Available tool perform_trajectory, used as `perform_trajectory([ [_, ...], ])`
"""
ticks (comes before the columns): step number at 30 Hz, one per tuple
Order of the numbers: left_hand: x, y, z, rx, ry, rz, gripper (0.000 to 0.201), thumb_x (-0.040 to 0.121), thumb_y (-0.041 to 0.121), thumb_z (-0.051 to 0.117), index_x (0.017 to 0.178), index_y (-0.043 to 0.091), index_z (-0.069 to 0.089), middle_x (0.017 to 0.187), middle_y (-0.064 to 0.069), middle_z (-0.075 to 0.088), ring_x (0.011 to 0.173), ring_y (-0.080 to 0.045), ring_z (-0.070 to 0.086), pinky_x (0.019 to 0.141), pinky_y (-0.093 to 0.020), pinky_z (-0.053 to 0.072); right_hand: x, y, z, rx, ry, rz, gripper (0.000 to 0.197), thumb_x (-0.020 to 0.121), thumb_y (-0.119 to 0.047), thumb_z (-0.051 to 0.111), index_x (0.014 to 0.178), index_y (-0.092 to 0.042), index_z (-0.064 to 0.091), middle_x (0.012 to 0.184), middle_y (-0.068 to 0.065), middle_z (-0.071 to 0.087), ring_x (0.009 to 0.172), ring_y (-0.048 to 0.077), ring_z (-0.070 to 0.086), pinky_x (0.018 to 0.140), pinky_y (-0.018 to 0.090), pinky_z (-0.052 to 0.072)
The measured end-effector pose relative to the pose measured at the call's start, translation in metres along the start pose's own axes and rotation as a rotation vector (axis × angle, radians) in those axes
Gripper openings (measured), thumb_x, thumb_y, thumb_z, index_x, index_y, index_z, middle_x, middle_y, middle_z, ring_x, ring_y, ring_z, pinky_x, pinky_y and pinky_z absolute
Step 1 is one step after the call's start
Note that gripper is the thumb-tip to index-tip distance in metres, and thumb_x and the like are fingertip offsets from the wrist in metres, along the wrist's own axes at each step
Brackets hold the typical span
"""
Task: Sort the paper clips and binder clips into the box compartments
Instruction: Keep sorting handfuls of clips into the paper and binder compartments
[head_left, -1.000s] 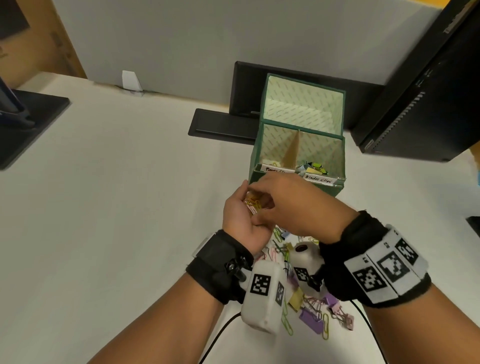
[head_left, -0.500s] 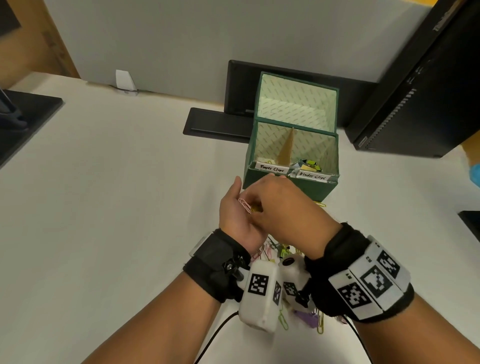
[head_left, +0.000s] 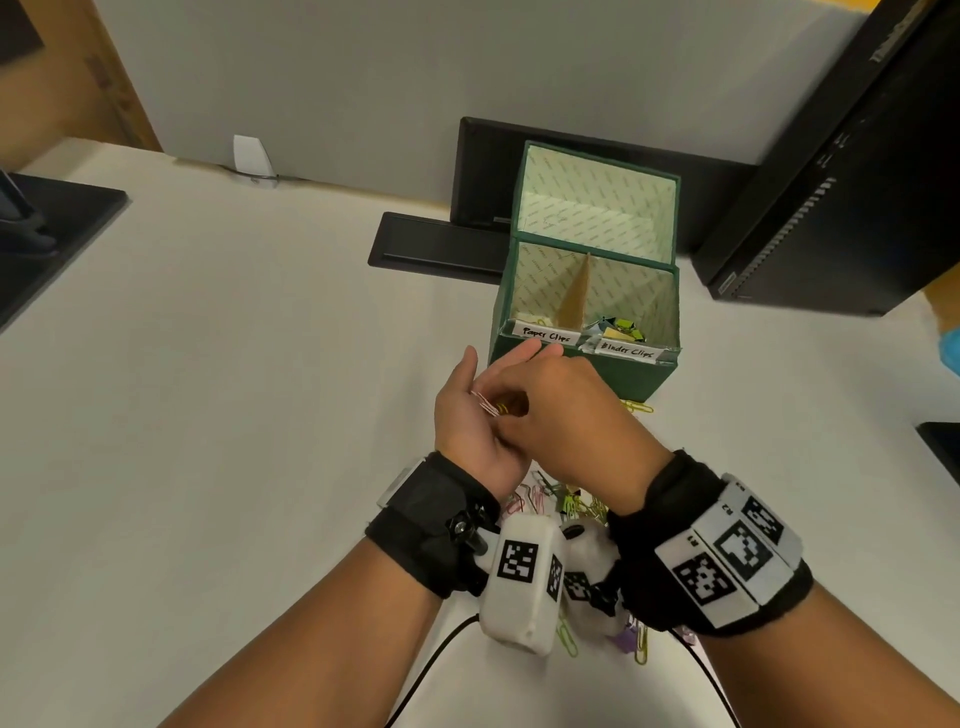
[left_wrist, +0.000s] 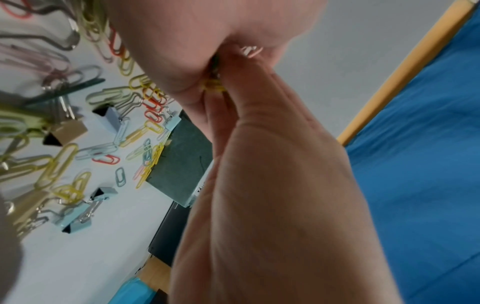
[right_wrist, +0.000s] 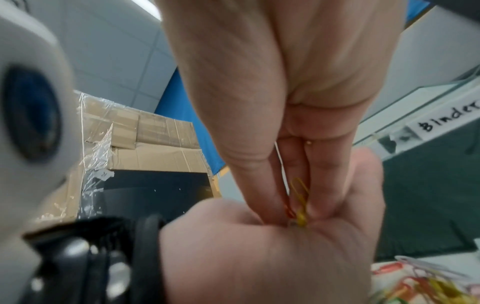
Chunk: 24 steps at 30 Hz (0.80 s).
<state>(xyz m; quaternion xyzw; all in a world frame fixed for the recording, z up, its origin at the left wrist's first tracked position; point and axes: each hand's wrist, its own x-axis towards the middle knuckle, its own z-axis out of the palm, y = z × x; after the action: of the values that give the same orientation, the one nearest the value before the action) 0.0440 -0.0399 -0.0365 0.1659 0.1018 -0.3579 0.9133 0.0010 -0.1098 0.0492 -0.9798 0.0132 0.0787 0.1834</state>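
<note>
Right hand (head_left: 561, 415) hides the left palm's paper clips (head_left: 491, 408) — count unclear.

Your left hand (head_left: 470, 415) is raised palm-up, fingers loosely cupped. Your right hand (head_left: 558, 410) lies across it, back up, fingertips (right_wrist: 275, 207) pressed down into the left palm, pinching. Both forearms converge; wrists nearly touching.

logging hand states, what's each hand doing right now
Left hand: cupped palm up, paper clips lying in it.
Right hand: fingers pinching those paper clips.
</note>
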Motion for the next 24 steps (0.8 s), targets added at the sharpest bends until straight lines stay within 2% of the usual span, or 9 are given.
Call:
perform_trajectory([
  [4, -0.003, -0.002, 0.003, 0.006, -0.009, -0.004, 0.063, 0.096, 0.054, 0.036, 0.126, 0.005, 0.061, 0.125, -0.015, 0.064, 0.122, -0.031, 0.056, 0.109, -0.048, 0.037, 0.005, 0.0, 0.004, -0.027, -0.028, 0.023, 0.035, 0.088, -0.012, 0.058, 0.117, -0.029, 0.07, 0.121, 0.018, 0.065, 0.119, 0.034, 0.056, 0.099, 0.038, 0.048],
  [7, -0.003, -0.003, 0.005, 0.012, -0.01, -0.009, 0.061, 0.096, 0.054, 0.037, 0.124, 0.006, 0.063, 0.123, -0.017, 0.065, 0.121, -0.033, 0.057, 0.109, -0.05, 0.036, 0.007, 0.004, 0.007, -0.031, 0.035, 0.044, 0.026, 0.083, -0.014, 0.058, 0.1, -0.025, 0.074, 0.102, 0.008, 0.067, 0.103, 0.025, 0.058, 0.089, 0.037, 0.051],
  [11, -0.003, -0.005, 0.005, 0.02, 0.012, -0.007, 0.061, 0.097, 0.053, 0.035, 0.122, 0.005, 0.064, 0.122, -0.02, 0.065, 0.122, -0.036, 0.056, 0.11, -0.053, 0.034, 0.007, 0.01, 0.011, 0.003, 0.106, 0.059, 0.022, 0.082, -0.02, 0.06, 0.096, -0.026, 0.075, 0.093, 0.0, 0.07, 0.096, 0.019, 0.059, 0.085, 0.035, 0.052],
  [13, -0.002, -0.005, 0.004, 0.022, 0.025, 0.001, 0.063, 0.097, 0.053, 0.034, 0.123, 0.004, 0.063, 0.122, -0.02, 0.065, 0.122, -0.035, 0.055, 0.111, -0.052, 0.034, 0.005, 0.013, 0.01, 0.058, 0.146, 0.033, 0.023, 0.082, -0.017, 0.063, 0.094, -0.031, 0.078, 0.087, -0.007, 0.072, 0.091, 0.012, 0.061, 0.081, 0.027, 0.052],
  [15, -0.001, -0.003, 0.005, 0.048, 0.036, 0.011, 0.064, 0.097, 0.055, 0.032, 0.122, 0.004, 0.063, 0.122, -0.02, 0.065, 0.121, -0.033, 0.056, 0.11, -0.05, 0.035, 0.003, 0.016, 0.007, 0.149, 0.181, 0.026, 0.026, 0.08, -0.011, 0.067, 0.091, -0.031, 0.079, 0.075, -0.018, 0.065, 0.076, -0.003, 0.059, 0.067, 0.007, 0.044],
  [17, 0.0, -0.002, 0.006, 0.063, 0.044, 0.025, 0.066, 0.097, 0.055, 0.031, 0.121, 0.002, 0.063, 0.118, -0.02, 0.067, 0.115, -0.031, 0.06, 0.106, -0.044, 0.04, 0.004, 0.021, 0.004, 0.295, 0.206, 0.031, 0.025, 0.078, -0.006, 0.071, 0.09, -0.026, 0.08, 0.07, -0.021, 0.065, 0.067, -0.011, 0.059, 0.06, 0.003, 0.04],
  [19, -0.002, -0.001, 0.006, 0.056, 0.042, 0.046, 0.066, 0.098, 0.053, 0.031, 0.12, -0.002, 0.062, 0.111, -0.022, 0.067, 0.105, -0.03, 0.064, 0.1, -0.039, 0.044, 0.005, 0.026, -0.001, 0.463, 0.212, 0.062, 0.018, 0.078, -0.008, 0.076, 0.088, -0.022, 0.08, 0.073, -0.011, 0.072, 0.065, -0.003, 0.064, 0.063, 0.014, 0.048],
  [22, -0.003, 0.0, 0.007, 0.027, 0.043, 0.065, 0.062, 0.099, 0.049, 0.036, 0.117, -0.004, 0.062, 0.109, -0.023, 0.067, 0.1, -0.031, 0.066, 0.096, -0.039, 0.049, 0.008, 0.027, -0.018, 0.775, 0.223, 0.118, 0.012, 0.079, -0.009, 0.079, 0.09, -0.013, 0.078, 0.077, 0.006, 0.076, 0.076, 0.025, 0.074, 0.076, 0.034, 0.061],
  [24, -0.004, 0.001, 0.009, 0.025, 0.049, 0.067, 0.062, 0.099, 0.048, 0.037, 0.119, -0.005, 0.059, 0.113, -0.025, 0.067, 0.106, -0.034, 0.065, 0.097, -0.042, 0.049, 0.014, 0.028, -0.032, 0.865, 0.322, 0.111, 0.013, 0.08, -0.007, 0.078, 0.091, -0.014, 0.078, 0.081, 0.007, 0.076, 0.082, 0.028, 0.073, 0.081, 0.038, 0.061],
])
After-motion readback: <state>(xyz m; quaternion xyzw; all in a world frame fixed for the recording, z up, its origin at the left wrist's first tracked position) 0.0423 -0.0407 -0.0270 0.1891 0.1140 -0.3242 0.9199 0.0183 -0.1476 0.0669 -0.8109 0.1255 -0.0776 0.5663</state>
